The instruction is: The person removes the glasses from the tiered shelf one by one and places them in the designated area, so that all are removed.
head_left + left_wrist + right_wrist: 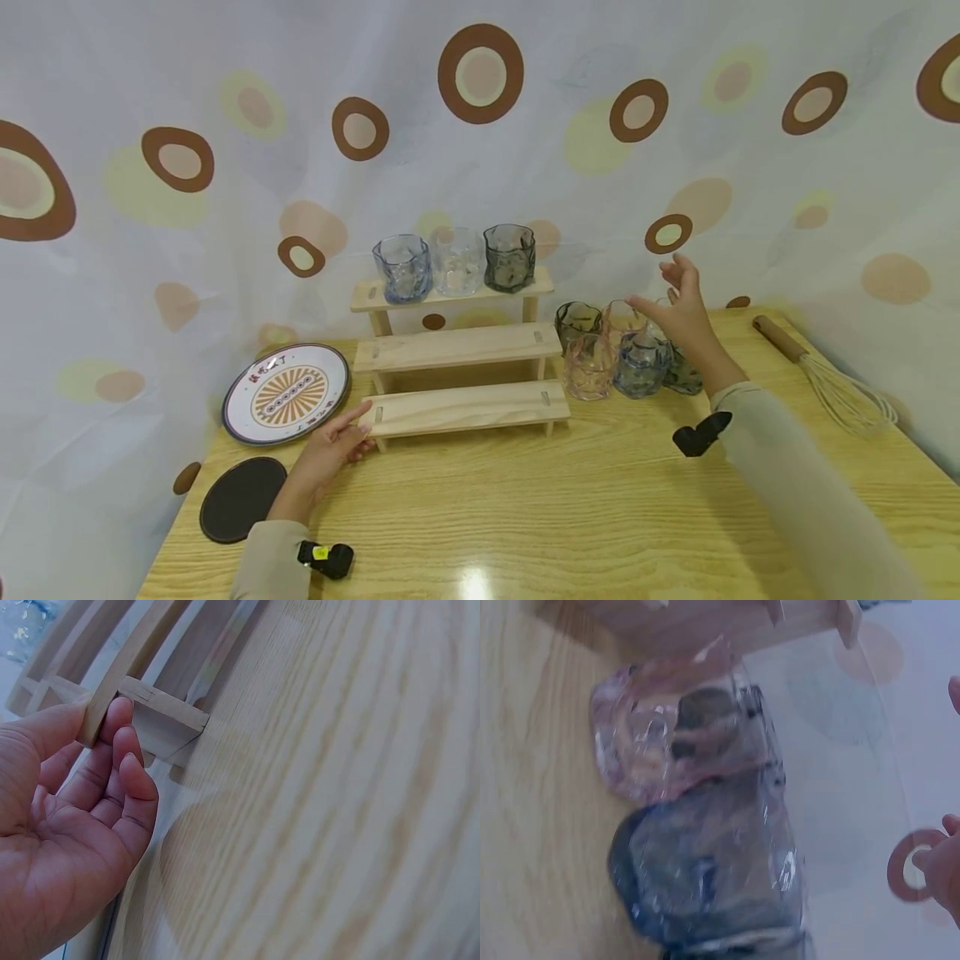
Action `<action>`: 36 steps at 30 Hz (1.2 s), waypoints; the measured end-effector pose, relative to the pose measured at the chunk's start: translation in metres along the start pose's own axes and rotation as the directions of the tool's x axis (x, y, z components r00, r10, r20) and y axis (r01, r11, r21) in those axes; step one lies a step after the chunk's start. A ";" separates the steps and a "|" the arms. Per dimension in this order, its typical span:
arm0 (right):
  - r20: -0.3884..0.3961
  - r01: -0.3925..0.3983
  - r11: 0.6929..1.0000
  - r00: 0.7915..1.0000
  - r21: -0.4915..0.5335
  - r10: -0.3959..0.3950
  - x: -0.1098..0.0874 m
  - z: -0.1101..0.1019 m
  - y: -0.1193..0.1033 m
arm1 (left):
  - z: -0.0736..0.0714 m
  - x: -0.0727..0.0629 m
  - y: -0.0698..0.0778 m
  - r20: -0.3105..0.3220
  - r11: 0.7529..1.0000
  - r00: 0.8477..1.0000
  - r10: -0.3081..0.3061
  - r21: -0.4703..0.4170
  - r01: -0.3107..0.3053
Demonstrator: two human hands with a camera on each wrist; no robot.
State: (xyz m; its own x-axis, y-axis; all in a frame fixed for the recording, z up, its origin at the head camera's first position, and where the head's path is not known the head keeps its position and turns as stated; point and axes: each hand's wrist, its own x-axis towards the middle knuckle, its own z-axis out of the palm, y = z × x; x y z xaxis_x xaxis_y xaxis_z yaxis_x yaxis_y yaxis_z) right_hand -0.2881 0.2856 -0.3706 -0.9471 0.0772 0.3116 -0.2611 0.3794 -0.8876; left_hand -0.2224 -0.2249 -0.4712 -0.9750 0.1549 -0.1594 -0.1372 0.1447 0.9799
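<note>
Head view: the left hand [337, 446] pinches the three-tier wooden stand's lowest step [465, 408] at the stand's 8 o'clock; a tug could topple the three tumblers [457, 262] at 12. The right hand [682, 317], thumb and fingers apart, hovers over crowded glass tumblers at 3 o'clock.

Left wrist view: the grip clamps only the step's end, perhaps steadying it poorly.

Right wrist view: the pink tumbler [630, 735] crowds the blue tumbler [705, 870] at 6 o'clock; lifting one might knock its neighbour.

Rack [457, 348], pale tan; glasses [406, 273], blue, clear, smoky grey, pink; plate [288, 396], white, orange rays; mat [243, 500], black; worktop [600, 508], yellow, grained.
</note>
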 end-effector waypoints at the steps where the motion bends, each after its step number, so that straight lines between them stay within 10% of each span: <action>1: 0.018 0.012 1.000 1.000 -0.002 -0.011 0.004 0.005 -0.004 | 0.000 0.000 0.000 -0.002 1.000 1.000 -0.001 -0.001 0.001; 18: 0.242 0.083 0.996 0.967 -0.031 -0.073 0.042 0.091 -0.053 | -0.002 -0.001 0.004 0.013 1.000 1.000 0.001 -0.013 -0.001; 36: 0.242 0.004 1.000 0.970 -0.027 0.003 0.058 0.137 -0.086 | 0.000 -0.001 0.002 0.004 1.000 1.000 0.005 -0.010 -0.005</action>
State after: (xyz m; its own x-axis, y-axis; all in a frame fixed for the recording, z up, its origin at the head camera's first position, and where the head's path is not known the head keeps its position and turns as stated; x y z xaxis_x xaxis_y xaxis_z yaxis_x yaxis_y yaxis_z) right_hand -0.3466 0.1308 -0.3226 -0.9648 -0.1468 0.2181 -0.2598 0.4043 -0.8769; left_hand -0.2218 -0.2247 -0.4691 -0.9751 0.1592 -0.1544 -0.1337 0.1340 0.9819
